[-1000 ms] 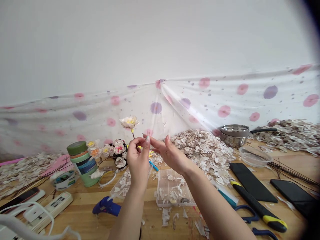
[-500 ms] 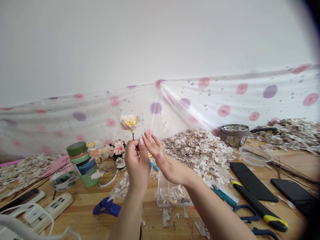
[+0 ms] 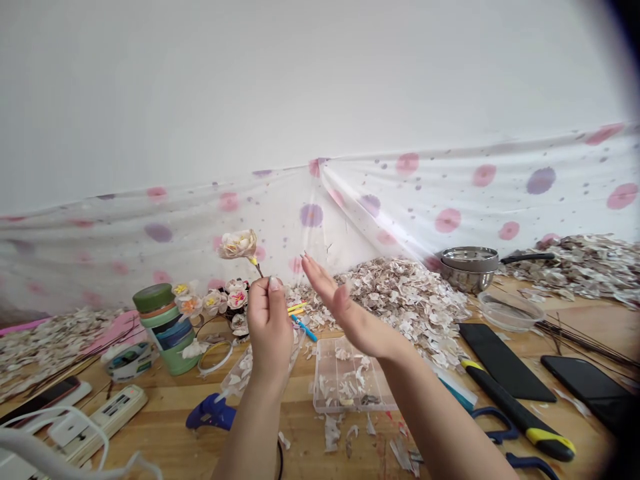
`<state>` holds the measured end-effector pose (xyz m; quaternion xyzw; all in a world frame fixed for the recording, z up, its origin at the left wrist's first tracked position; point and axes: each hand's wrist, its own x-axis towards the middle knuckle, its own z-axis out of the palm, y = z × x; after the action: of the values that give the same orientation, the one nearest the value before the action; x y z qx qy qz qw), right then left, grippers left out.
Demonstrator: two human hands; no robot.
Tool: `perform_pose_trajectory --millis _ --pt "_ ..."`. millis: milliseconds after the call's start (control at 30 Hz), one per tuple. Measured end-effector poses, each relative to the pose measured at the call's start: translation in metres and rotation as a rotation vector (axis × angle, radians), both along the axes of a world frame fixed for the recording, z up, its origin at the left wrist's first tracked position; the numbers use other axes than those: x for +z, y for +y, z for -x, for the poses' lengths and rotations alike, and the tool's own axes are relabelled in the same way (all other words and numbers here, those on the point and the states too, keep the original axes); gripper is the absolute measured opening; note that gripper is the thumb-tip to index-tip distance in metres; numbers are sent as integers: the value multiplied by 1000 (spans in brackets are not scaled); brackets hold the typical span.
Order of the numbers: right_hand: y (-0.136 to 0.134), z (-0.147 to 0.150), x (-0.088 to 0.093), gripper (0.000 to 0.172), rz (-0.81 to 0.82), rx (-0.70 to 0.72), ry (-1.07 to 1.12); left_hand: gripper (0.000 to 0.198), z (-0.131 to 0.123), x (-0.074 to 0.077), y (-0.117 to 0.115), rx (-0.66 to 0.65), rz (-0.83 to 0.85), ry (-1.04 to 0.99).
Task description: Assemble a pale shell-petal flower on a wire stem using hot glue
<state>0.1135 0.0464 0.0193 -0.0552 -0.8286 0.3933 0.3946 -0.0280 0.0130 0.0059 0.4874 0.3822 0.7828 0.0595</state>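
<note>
My left hand [image 3: 270,327] is raised above the wooden table and pinches the thin dark stem of a cream shell flower [image 3: 239,244] with a yellow centre, which leans to the upper left. My right hand [image 3: 334,301] is held flat just right of the stem, fingers straight and apart, holding nothing and a little clear of the flower. Below my hands lie a clear compartment box [image 3: 350,383] with shell bits and a blue glue gun [image 3: 210,415].
Finished shell flowers [image 3: 220,300] stand behind a green bottle [image 3: 167,327]. A shell pile [image 3: 405,303] lies at centre right, beside a metal pan [image 3: 470,267]. Two black phones [image 3: 503,363], a yellow-black knife [image 3: 520,420], scissors [image 3: 495,437] and a power strip [image 3: 107,413] lie on the table.
My right hand has left the stem and opened flat, moving slightly right. The flower has tilted and shifted to the left in my left hand.
</note>
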Motion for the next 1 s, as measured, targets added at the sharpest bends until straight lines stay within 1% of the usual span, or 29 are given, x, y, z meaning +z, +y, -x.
perform_pose_trajectory --millis 67,100,167,200,233,300,367,400,500,567,633,700,800,900,1000 --pt "5 -1 1 64 101 65 226 33 -1 4 -3 -95 -14 21" --pt "7 0 2 53 148 76 349 33 -2 6 -5 -157 -23 33" --pt "9 2 4 25 189 19 521 34 -6 11 -9 -284 -45 39" --pt "9 4 4 16 177 -30 552 34 -8 12 -11 -343 -56 32" --pt "9 5 5 13 147 -72 554 33 -10 13 -13 -391 -63 16" --pt "7 9 5 21 81 -104 532 33 -14 14 -15 -461 -53 -34" --pt "5 12 4 26 70 -67 531 34 -17 13 -15 -506 -25 -91" --pt "5 13 3 24 81 -34 537 35 -18 13 -15 -516 -9 -118" --pt "4 18 1 14 144 46 550 42 -19 12 -12 -512 31 -161" --pt "4 22 0 8 223 50 563 46 -18 11 -9 -490 64 -176" --pt "3 28 -2 4 320 15 604 48 -15 10 -5 -447 98 -185" --pt "2 36 -5 11 380 -71 658 48 -12 6 -1 -385 135 -183" --pt "3 46 -11 25 406 -201 669 45 -7 -1 4 -308 213 -124" --pt "10 48 -16 32 451 -222 648 46 -4 -4 5 -266 258 -50" --pt "18 44 -14 35 483 -201 682 44 -4 -2 1 -229 240 -10"
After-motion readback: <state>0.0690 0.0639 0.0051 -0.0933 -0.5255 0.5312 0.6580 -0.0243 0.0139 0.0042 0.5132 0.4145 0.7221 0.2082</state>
